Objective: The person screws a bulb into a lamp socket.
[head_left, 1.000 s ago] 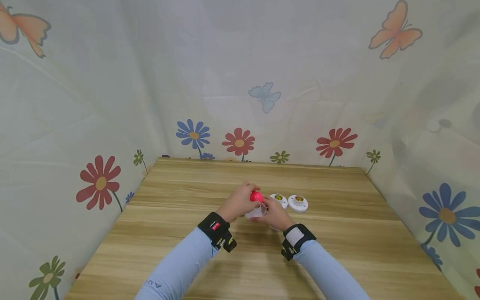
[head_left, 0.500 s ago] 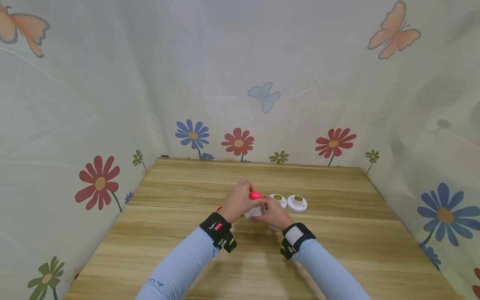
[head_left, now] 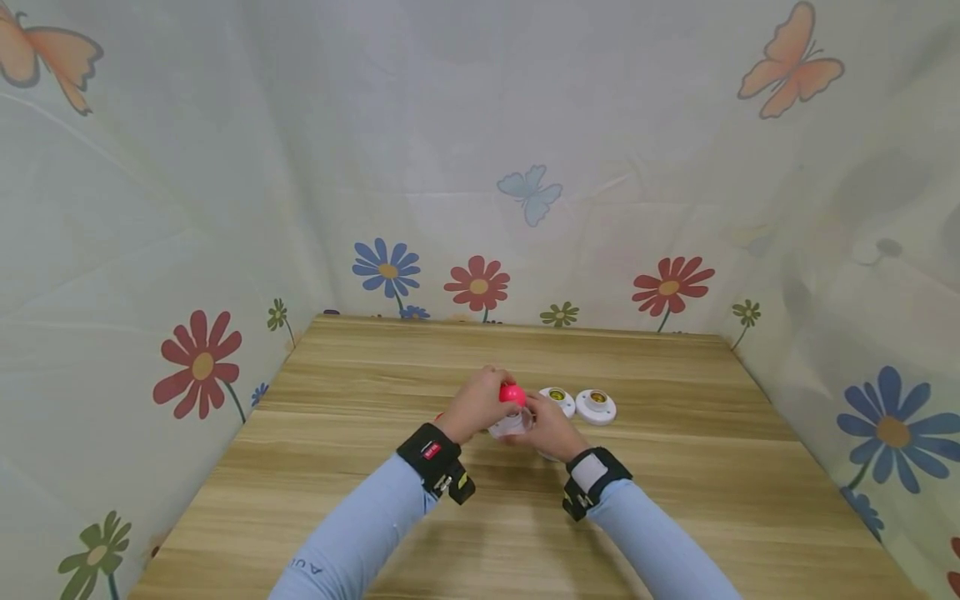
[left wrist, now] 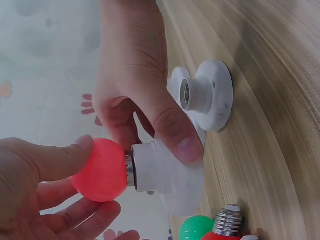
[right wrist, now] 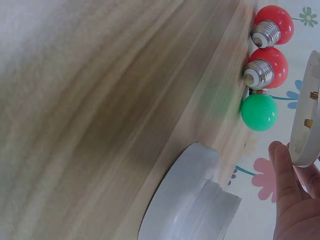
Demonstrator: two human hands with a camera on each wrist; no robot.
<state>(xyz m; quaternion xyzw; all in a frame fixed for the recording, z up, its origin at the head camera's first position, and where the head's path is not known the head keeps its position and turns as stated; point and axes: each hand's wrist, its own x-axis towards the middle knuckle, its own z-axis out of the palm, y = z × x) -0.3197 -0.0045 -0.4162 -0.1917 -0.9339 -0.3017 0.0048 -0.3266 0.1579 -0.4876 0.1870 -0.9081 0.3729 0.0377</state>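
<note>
Below the frame's centre, the left hand's [head_left: 474, 408] fingers pinch a red bulb [head_left: 513, 395], its cap partly hidden in a white socket [head_left: 507, 427]; the right hand's [head_left: 552, 429] fingers pinch that socket, mostly obscuring another base [head_left: 549, 457]. Rightward, two sockets [head_left: 597, 408] sit on the desk [head_left: 750, 467].

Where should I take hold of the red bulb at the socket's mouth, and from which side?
Probably grip the red bulb by its round globe, coming from above: its metal cap faces down at the mouth of the white socket in the right hand, while the globe stands clear of it.
</note>
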